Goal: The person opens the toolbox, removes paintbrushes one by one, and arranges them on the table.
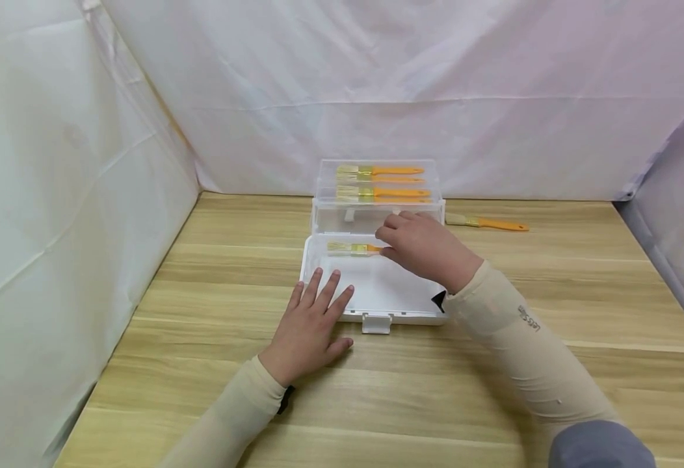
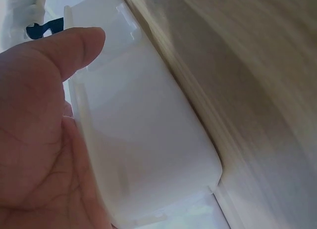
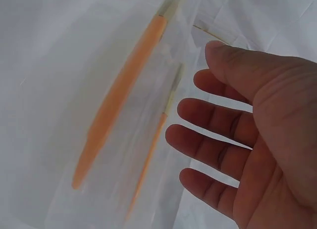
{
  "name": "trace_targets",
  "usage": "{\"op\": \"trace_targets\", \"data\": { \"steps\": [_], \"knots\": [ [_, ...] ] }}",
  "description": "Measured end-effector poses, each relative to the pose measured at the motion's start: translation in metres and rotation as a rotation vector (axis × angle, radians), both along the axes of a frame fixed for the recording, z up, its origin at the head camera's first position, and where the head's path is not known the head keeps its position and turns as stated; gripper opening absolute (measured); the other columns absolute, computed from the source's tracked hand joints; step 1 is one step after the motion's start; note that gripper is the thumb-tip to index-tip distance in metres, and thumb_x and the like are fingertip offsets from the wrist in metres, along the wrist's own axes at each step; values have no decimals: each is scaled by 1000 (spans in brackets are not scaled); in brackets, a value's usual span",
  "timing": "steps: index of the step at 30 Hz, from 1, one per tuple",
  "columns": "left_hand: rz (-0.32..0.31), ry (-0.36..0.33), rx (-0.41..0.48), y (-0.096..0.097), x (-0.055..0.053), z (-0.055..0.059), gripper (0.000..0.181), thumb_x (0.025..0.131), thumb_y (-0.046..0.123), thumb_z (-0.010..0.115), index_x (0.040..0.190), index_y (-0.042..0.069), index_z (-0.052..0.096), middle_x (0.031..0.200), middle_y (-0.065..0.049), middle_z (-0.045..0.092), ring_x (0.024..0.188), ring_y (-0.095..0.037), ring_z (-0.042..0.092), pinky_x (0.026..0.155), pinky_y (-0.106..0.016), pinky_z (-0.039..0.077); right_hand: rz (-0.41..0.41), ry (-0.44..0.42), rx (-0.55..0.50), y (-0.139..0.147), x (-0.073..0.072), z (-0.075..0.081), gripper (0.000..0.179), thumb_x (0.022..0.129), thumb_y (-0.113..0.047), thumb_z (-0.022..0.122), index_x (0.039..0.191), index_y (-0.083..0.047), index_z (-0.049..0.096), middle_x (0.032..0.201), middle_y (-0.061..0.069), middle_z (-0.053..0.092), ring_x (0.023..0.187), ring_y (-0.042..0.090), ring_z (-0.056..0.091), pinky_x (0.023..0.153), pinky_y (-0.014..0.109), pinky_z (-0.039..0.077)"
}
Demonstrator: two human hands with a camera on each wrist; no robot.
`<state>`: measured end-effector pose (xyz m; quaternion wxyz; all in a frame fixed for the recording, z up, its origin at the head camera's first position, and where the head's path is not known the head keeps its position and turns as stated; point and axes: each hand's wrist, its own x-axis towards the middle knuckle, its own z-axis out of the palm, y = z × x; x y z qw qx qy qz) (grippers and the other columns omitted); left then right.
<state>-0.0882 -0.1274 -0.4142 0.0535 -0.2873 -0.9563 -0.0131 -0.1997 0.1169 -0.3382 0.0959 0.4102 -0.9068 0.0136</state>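
A white plastic box [image 1: 371,286] with its clear lid [image 1: 324,185] raised stands in the middle of the table. One paintbrush [image 1: 348,248] with pale bristles and an orange handle lies inside it near the back wall. My right hand [image 1: 426,247] hovers over the handle end of that brush; in the right wrist view its fingers are loosely bent and hold nothing, beside the orange handle [image 3: 119,85]. My left hand [image 1: 309,331] rests with spread fingers over the box's front left corner. In the left wrist view, its thumb lies close to the box's white outer wall [image 2: 133,125].
Behind the box, orange-handled brushes [image 1: 397,171] show at the raised lid. Another paintbrush [image 1: 500,225] lies on the wooden table [image 1: 231,260] to the right of the box. White cloth [image 1: 260,84] hangs at the back and left side. A latch [image 1: 376,324] sticks out in front.
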Motion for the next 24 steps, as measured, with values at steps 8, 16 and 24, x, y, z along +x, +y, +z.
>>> {"op": "trace_targets", "data": {
  "steps": [8,16,24],
  "knots": [
    [6,-24,1,0,0,0,85,87,58,65,155,16,37,163,-14,19,149,-40,10,114,-61,19,-27,-15,23,1,10,3,27,89,-23,76,112,-11,69,103,5,65,94,26,62,80,44,52],
    [8,-26,20,0,0,-1,84,87,57,66,154,16,38,163,-14,20,149,-40,10,114,-61,18,-55,-31,73,-3,6,1,23,93,-25,71,112,-11,69,102,4,65,93,26,62,80,44,52],
    [6,-18,23,0,1,-1,84,86,56,67,154,15,38,163,-15,20,149,-41,10,114,-61,18,-81,-93,124,-7,1,-1,29,93,-30,71,112,-9,68,99,7,64,89,27,61,79,45,52]
  ]
}}
